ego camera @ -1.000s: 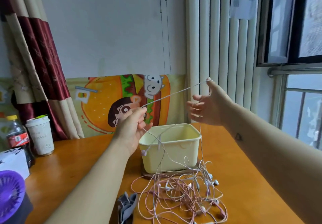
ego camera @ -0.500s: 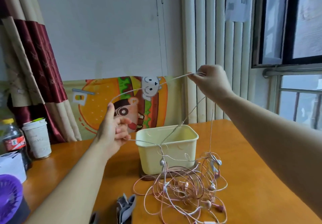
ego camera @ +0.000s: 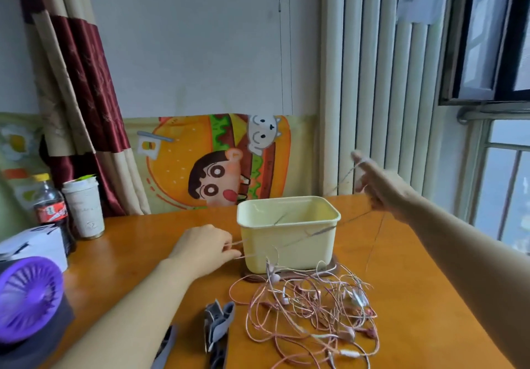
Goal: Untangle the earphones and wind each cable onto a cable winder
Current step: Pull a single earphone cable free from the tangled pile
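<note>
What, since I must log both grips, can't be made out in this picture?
Head view:
- Right hand: motion-blurred, so its hold on the thin pink stretched cable is unclear.
- Left hand: pinches that cable; fingertips partly hidden behind the hand's back.
- Grey cable winders: cut off by the bottom edge.
- Tangled pink earphone pile: overlapping strands, sets uncountable.

One head-worn camera looks forward and down, close over the table [ego camera: 415, 297].

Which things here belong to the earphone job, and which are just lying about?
Job: tangled earphones, stretched cable, grey winders, left hand, right hand.
Lying about: cream bin (cable crosses it), cola bottle, paper cup, purple fan, white box.
</note>
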The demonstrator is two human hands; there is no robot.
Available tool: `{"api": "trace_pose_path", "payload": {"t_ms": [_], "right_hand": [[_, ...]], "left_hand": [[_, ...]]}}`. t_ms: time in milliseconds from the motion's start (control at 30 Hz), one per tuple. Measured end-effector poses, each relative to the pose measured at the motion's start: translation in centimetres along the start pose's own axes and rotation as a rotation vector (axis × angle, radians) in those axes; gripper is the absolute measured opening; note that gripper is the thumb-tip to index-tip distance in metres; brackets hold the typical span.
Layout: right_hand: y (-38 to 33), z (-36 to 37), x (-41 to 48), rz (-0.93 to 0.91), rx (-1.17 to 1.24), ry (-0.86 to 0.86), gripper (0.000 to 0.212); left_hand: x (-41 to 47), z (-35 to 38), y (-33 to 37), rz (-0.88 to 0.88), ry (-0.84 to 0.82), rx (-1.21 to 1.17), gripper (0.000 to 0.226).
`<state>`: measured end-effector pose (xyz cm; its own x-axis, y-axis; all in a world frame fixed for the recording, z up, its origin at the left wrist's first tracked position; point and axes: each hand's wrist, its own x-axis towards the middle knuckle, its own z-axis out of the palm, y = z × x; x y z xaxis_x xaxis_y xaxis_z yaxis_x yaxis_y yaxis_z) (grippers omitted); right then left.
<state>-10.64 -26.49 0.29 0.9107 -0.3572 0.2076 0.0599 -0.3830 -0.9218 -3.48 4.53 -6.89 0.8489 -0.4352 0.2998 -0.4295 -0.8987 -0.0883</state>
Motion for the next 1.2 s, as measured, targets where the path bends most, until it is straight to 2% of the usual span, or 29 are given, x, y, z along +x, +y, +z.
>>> {"api": "trace_pose_path", "payload": {"t_ms": [67, 133, 200, 267, 367, 467, 533, 567, 633, 700, 733, 800, 867, 967, 1033, 1133, 1200], "right_hand": [[0.6, -0.4, 0.8, -0.23, -0.447, 0.209, 0.063], [1.2, -0.9, 1.2, -0.342, -0.82, 0.255, 0.057], [1.6, -1.3, 1.1, -0.349, -1.137, 0.145, 0.054], [2.0, -1.8, 0.6, -0.308, -1.31, 0.032, 0.052], [2.6, -1.3, 0.3, -0.266, -1.502, -0.036, 0.042], [2.5, -0.5, 1.1, -0.069, -1.344, -0.048, 0.036], [1.8, -0.4, 1.8, -0.019, -1.143, -0.001, 0.03], [1.3, -0.5, 2.1, -0.038, -1.004, 0.045, 0.028], [0.5, -0.5, 1.9, -0.005, -0.492, 0.061, 0.032], [-0.3, -0.4, 1.3, 0.148, -0.013, -0.073, 0.041], [-0.6, -0.4, 0.9, 0.234, 0.132, -0.186, 0.049], [-1.0, 0.2, 0.4, 0.336, 0.319, -0.335, 0.062], [-1.6, 1.0, 0.0, 0.339, 0.351, -0.333, 0.066], [-2.8, 2.5, -0.2, 0.166, 0.141, -0.216, 0.055], [-4.0, 3.3, -0.3, -0.026, -0.137, -0.092, 0.051], [-6.7, 3.9, -1.2, -0.318, -0.463, 0.115, 0.049], [-8.8, 3.9, -2.1, -0.455, -0.573, 0.263, 0.054]], "left_hand": [[0.0, 0.6, -0.7, -0.05, -0.043, 0.07, 0.033], [-0.1, 1.0, -1.6, -0.082, -0.047, 0.143, 0.035], [-0.1, 0.9, -2.6, -0.166, -0.043, 0.133, 0.043], [0.0, 0.8, -3.4, -0.275, -0.048, 0.081, 0.046], [0.6, 1.0, -3.8, -0.381, 0.012, -0.022, 0.044], [0.9, 1.2, -4.0, -0.479, 0.108, -0.257, 0.044], [0.9, 1.0, -4.1, -0.556, 0.157, -0.547, 0.043], [1.0, 0.7, -4.2, -0.616, 0.179, -0.75, 0.041], [1.0, 0.1, -4.1, -0.72, 0.186, -1.256, 0.035], [1.1, -0.7, -3.5, -0.745, 0.15, -1.718, 0.029], [1.3, -1.2, -3.1, -0.739, 0.163, -1.898, 0.024], [1.6, -2.4, -2.0, -0.693, 0.209, -2.138, 0.033], [2.1, -3.6, -0.6, -0.647, 0.236, -2.269, 0.039], [2.8, -5.4, 1.6, -0.551, 0.289, -2.261, 0.039], [2.8, -6.8, 3.1, -0.416, 0.393, -2.019, 0.037], [2.3, -9.1, 4.7, -0.159, 0.729, -1.527, 0.035], [1.6, -11.0, 5.4, -0.087, 0.944, -1.401, 0.036]]}}
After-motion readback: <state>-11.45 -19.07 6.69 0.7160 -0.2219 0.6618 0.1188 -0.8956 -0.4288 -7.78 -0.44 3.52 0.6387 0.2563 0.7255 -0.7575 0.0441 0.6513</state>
